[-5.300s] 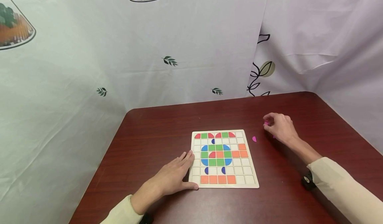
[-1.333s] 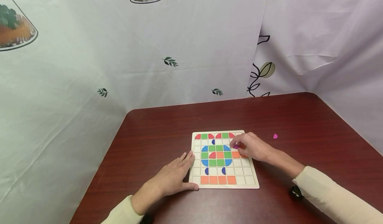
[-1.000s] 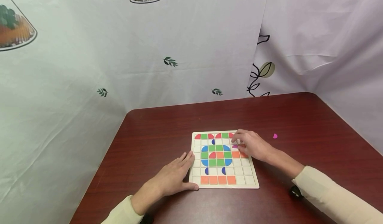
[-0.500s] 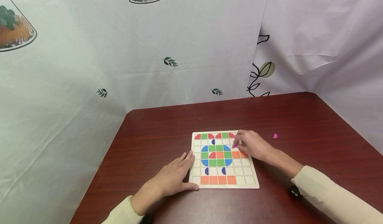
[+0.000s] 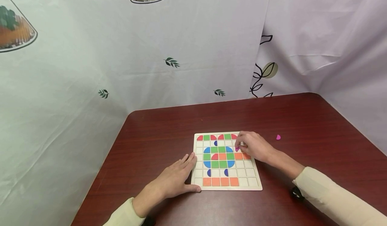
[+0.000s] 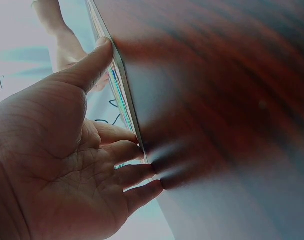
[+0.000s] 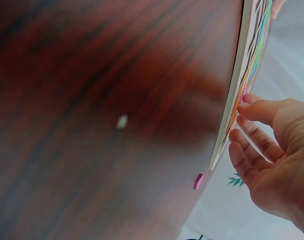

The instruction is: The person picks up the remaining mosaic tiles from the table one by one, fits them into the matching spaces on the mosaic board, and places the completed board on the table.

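A white square board (image 5: 252, 177) with a grid of cells lies on the table, several cells filled with coloured squares, quarter-rounds and half-discs. My left hand (image 5: 176, 175) rests along its left edge, fingers straight and thumb at the near corner. In the left wrist view the fingertips of the left hand (image 6: 77, 150) touch the board's rim. Over the board's upper right, my right hand (image 5: 254, 144) pinches a small pink piece (image 5: 237, 149) above a cell to the right of a blue quarter-round (image 5: 229, 149). The right wrist view shows the pinched piece only as a sliver.
Another pink piece (image 5: 278, 137) lies on the dark red-brown table (image 5: 163, 128), right of the board. Orange squares (image 5: 238, 156) sit just below the right hand. A patterned white cloth (image 5: 193, 34) hangs behind the table.
Since the oldest frame, the right hand has moved left from the table onto the board, and a pink half-disc beside the board is gone. Lately the pinched piece has turned. The left hand stays put.
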### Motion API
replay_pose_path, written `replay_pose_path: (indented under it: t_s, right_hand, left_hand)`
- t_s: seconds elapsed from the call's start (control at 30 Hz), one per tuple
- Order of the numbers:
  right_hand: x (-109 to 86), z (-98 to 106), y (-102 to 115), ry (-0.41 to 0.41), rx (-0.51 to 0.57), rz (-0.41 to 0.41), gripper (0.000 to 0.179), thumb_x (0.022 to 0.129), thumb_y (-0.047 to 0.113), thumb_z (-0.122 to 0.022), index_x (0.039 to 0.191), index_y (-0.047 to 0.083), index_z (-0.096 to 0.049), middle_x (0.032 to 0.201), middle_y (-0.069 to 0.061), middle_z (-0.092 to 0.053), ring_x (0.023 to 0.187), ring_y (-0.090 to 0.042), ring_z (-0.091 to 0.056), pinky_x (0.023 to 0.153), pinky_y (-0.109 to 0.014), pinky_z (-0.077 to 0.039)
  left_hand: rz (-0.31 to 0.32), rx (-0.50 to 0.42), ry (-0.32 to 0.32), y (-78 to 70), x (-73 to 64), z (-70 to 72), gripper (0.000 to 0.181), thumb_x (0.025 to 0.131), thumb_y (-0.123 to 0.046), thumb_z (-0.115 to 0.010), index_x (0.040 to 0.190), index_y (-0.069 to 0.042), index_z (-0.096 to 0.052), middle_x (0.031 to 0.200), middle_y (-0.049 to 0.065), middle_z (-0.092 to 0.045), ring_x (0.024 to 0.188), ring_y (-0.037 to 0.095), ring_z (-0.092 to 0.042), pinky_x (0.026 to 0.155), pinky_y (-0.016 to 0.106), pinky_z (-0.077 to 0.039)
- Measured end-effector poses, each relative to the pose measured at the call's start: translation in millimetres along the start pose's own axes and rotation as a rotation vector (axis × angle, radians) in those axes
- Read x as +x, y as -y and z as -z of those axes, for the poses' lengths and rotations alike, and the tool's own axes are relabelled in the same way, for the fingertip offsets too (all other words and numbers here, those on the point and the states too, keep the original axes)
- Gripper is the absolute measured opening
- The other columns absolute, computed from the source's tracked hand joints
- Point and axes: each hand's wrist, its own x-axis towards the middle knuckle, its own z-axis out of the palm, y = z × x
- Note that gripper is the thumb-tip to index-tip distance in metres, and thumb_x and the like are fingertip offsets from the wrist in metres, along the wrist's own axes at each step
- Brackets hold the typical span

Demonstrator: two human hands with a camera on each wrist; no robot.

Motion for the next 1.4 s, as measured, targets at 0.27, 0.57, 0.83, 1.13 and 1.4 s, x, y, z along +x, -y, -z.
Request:
replay_pose_path:
  t_s: [0.27,0.57,0.83,1.13,1.4]
  right_hand:
    - [-0.4,-1,0,-0.01,-0.004,-0.008,0.022,0.087,-0.005,-0.083,0.089,0.018,-0.081,0.099,0.002,-0.07,0.087,-0.018,-0.063,0.074,-0.035,-0.053]
    - [-2.3,8,-1,-0.036,0.004,-0.076,0.017,0.087,0.001,-0.087,0.101,0.009,-0.083,0.107,-0.005,-0.072,0.094,-0.024,-0.065,0.079,-0.037,-0.059]
    - [-2.2,28,-7,-0.135,-0.004,-0.124,0.021,0.088,-0.004,-0.084,0.106,0.007,-0.081,0.1,-0.005,-0.072,0.082,-0.021,-0.061,0.072,-0.035,-0.055]
    - [-3.7,57,-20,-0.258,0.059,-0.139,0.019,0.09,-0.005,-0.081,0.106,0.005,-0.079,0.099,-0.008,-0.075,0.085,-0.024,-0.066,0.077,-0.045,-0.059]
    - [-9.1,73,-33,-0.365,0.102,-0.186,0.015,0.091,0.0,-0.082,0.101,0.01,-0.079,0.088,-0.005,-0.075,0.069,-0.018,-0.061,0.056,-0.02,-0.049]
  left_hand:
    - [0.002,-0.006,0.0,-0.6,0.1,0.6,0.11,0.089,-0.069,-0.074,0.168,-0.006,-0.029,0.175,0.009,-0.025,0.16,0.032,-0.026,0.121,0.054,-0.037]
    - [0.002,-0.012,0.001,-0.6,0.1,0.4,0.11,0.089,-0.069,-0.073,0.168,-0.007,-0.029,0.175,0.009,-0.025,0.16,0.032,-0.027,0.121,0.055,-0.037]
    - [0.001,-0.006,0.002,-0.1,0.9,0.3,0.11,0.089,-0.069,-0.073,0.168,-0.007,-0.029,0.175,0.009,-0.025,0.16,0.032,-0.026,0.121,0.055,-0.037]
    - [0.011,-0.005,0.009,-0.8,2.0,0.1,0.11,0.089,-0.069,-0.074,0.168,-0.007,-0.03,0.175,0.009,-0.025,0.16,0.032,-0.026,0.121,0.055,-0.036]
    - [0.016,-0.004,0.008,-1.3,2.0,0.3,0.11,0.088,-0.07,-0.074,0.168,-0.007,-0.03,0.175,0.008,-0.025,0.16,0.032,-0.026,0.122,0.055,-0.036]
